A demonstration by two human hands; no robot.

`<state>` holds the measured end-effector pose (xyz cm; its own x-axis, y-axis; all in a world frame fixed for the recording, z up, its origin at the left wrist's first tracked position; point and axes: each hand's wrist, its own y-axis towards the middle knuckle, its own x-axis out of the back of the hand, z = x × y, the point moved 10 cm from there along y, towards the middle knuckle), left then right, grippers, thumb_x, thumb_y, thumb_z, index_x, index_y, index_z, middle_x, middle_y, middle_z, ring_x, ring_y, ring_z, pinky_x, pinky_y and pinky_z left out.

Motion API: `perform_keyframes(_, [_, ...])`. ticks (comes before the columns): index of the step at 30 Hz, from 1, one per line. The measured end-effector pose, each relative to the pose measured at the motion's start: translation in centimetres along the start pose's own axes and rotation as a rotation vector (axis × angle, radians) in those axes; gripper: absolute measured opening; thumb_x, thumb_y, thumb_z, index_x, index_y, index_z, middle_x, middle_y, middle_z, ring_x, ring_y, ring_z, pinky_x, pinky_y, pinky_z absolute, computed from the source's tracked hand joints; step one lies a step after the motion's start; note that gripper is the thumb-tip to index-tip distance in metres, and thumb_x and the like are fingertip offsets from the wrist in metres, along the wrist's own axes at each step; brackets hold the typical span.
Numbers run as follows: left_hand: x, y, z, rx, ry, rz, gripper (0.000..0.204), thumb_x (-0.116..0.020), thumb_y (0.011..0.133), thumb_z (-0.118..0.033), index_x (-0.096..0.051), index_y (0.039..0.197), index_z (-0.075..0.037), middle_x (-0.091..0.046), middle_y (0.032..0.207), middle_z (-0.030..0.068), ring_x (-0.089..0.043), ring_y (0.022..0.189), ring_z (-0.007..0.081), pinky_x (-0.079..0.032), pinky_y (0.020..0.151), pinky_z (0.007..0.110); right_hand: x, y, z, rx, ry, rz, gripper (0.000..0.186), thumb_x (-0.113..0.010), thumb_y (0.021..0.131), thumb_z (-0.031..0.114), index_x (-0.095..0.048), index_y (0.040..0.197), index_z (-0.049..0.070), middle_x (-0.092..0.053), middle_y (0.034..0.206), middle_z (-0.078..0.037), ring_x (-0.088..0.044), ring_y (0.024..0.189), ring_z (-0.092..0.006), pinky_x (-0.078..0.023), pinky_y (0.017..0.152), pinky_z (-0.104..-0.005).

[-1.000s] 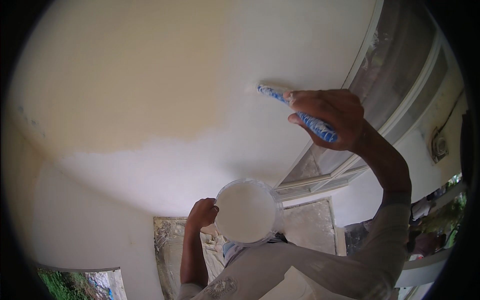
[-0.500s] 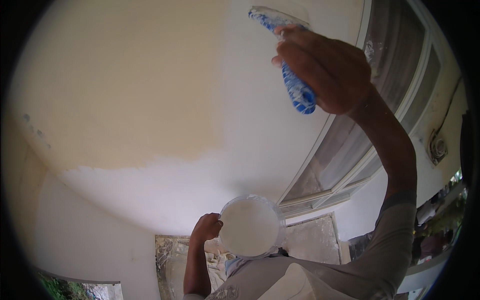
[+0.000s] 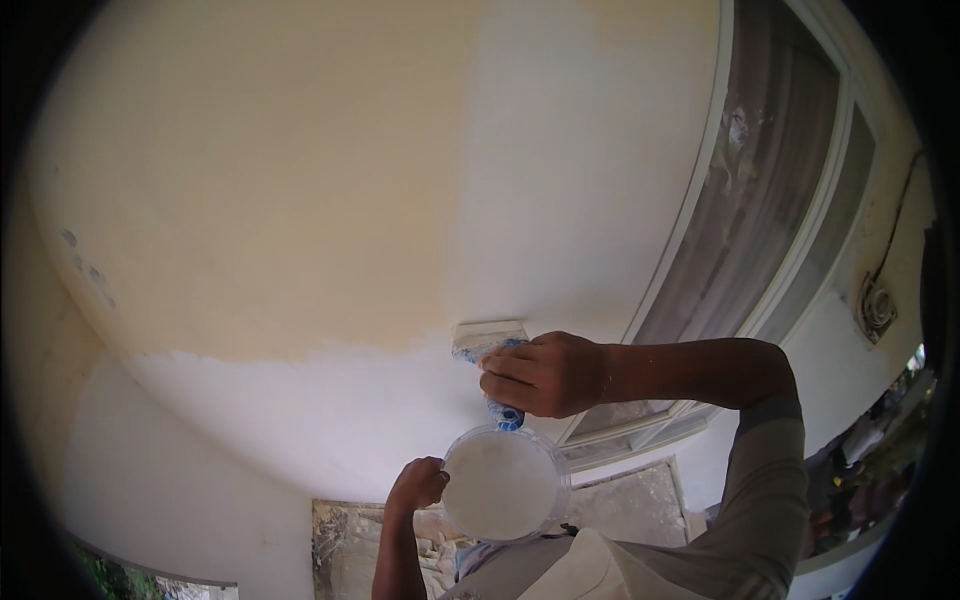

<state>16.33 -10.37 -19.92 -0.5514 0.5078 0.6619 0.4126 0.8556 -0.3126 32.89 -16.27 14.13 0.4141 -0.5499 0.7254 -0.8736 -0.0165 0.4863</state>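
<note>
My right hand (image 3: pixel 548 374) is closed around the blue, paint-smeared handle of a wide paintbrush (image 3: pixel 490 332). Its pale bristles point up at the wall (image 3: pixel 560 230); whether they touch it I cannot tell. The handle's end hangs just above the rim of a round bucket (image 3: pixel 505 485) filled with white paint. My left hand (image 3: pixel 419 484) grips that bucket's rim at its left side, its fingers partly hidden. White paint covers the wall low down and beside the window, while a yellowish area (image 3: pixel 270 180) fills the upper left.
To the right is a window (image 3: pixel 770 170) with a white frame and dark panes. A coiled cable (image 3: pixel 877 308) hangs farther right. Below, a paint-spotted sheet (image 3: pixel 350 550) lies on the floor. Greenery (image 3: pixel 125 580) shows through an opening at lower left.
My right hand has brought the paintbrush down from high on the wall to just above the bucket. My left hand still holds the bucket, which sits slightly lower in view.
</note>
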Motion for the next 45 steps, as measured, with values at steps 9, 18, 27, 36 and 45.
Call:
perform_keyframes(9, [0.4, -1.1, 0.8, -0.042, -0.031, -0.068, 0.028, -0.059, 0.094, -0.019, -0.073, 0.089, 0.004, -0.073, 0.072, 0.0215, -0.077, 0.073, 0.0371, -0.060, 0.077, 0.051, 26.8, 7.2, -14.2, -0.134, -0.408, -0.283, 0.020, -0.085, 0.100, 0.012, -0.078, 0.117, 0.003, -0.084, 0.102, -0.015, -0.083, 0.087, -0.0227, -0.065, 0.071, -0.0319])
perform_keyframes(18, [0.6, -0.3, -0.2, -0.051, -0.069, -0.012, 0.025, -0.060, 0.094, -0.016, -0.075, 0.091, 0.004, -0.072, 0.069, 0.0178, -0.075, 0.064, 0.0298, -0.061, 0.070, 0.046, 26.3, 5.1, -11.9, -0.021, -0.654, -0.214, 0.029, -0.088, 0.098, 0.011, -0.077, 0.123, 0.003, -0.085, 0.109, -0.014, -0.086, 0.099, -0.0256, -0.072, 0.077, -0.0324])
perform_keyframes(27, [0.7, -0.4, -0.9, -0.047, -0.037, 0.013, 0.025, -0.060, 0.094, -0.016, -0.075, 0.090, 0.004, -0.072, 0.069, 0.0186, -0.075, 0.067, 0.0325, -0.060, 0.073, 0.047, 6.0, -5.7, 1.9, 0.169, -0.364, 0.100, 0.014, -0.078, 0.102, 0.008, -0.067, 0.102, 0.000, -0.079, 0.105, -0.022, -0.083, 0.103, -0.0357, -0.074, 0.091, -0.0389])
perform_keyframes(36, [1.0, -0.5, -1.1, -0.048, -0.018, 0.014, 0.026, -0.059, 0.093, -0.018, -0.074, 0.090, 0.004, -0.072, 0.071, 0.0213, -0.076, 0.072, 0.0387, -0.060, 0.078, 0.051, 4.4, -8.1, -0.6, -0.066, -0.087, 0.104, 0.025, -0.086, 0.093, 0.016, -0.070, 0.109, 0.005, -0.080, 0.111, -0.014, -0.083, 0.105, -0.0253, -0.073, 0.083, -0.0317])
perform_keyframes(45, [1.0, -0.6, -0.5, -0.062, -0.008, 0.011, 0.024, -0.060, 0.096, -0.013, -0.076, 0.100, 0.003, -0.072, 0.072, 0.0166, -0.073, 0.064, 0.0282, -0.060, 0.071, 0.046, 26.1, 1.5, -12.4, -0.150, -0.374, -0.173, 0.034, -0.089, 0.095, 0.012, -0.076, 0.125, 0.005, -0.084, 0.113, -0.016, -0.084, 0.101, -0.0266, -0.071, 0.080, -0.0344])
